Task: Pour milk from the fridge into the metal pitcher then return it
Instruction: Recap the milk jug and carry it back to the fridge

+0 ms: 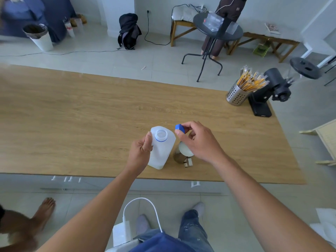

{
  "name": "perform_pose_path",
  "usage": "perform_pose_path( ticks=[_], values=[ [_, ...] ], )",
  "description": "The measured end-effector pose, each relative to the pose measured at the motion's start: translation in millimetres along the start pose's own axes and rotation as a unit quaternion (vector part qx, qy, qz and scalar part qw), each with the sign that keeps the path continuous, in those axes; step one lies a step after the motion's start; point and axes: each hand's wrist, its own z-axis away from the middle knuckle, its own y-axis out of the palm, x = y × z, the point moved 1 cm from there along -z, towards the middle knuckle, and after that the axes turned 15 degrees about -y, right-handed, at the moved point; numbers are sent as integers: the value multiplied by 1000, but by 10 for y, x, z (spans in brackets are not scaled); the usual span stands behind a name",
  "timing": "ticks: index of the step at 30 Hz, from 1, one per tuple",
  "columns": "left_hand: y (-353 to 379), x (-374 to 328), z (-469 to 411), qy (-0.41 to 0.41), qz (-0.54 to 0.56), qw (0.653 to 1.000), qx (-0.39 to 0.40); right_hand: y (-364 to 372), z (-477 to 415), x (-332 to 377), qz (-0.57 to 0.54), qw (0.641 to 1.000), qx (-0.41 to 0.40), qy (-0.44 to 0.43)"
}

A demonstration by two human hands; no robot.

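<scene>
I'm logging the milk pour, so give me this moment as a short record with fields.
left hand: grips the milk jug, upright on the wooden table
right hand: pinches the blue cap
jug mouth: open, cap off
metal pitcher: right of the jug, white liquid inside
far right corner: cutlery holder of straws, black grinder

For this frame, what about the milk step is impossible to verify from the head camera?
- Metal pitcher: the right hand covers part of its rim, so the fill level is unclear.
- Milk bottle: the plastic is cloudy, so what remains inside cannot be read; the left hand hides one side.
- Blue cap: pinched in the fingers, its inside is hidden.
- Fridge: outside the head view.
</scene>
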Motion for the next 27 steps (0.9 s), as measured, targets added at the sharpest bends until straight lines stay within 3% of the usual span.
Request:
perform_pose_path(
  ticks=[7,16,27],
  values=[
    [20,15,-2,-17,48,999,2,144,-270,391,97,979,151,-98],
    [5,-17,-51,-54,37,998,-7,149,-411,536,182,948,210,-155],
    [-100,-44,-162,-62,14,997,52,26,-553,665,237,905,303,-184]
  ],
)
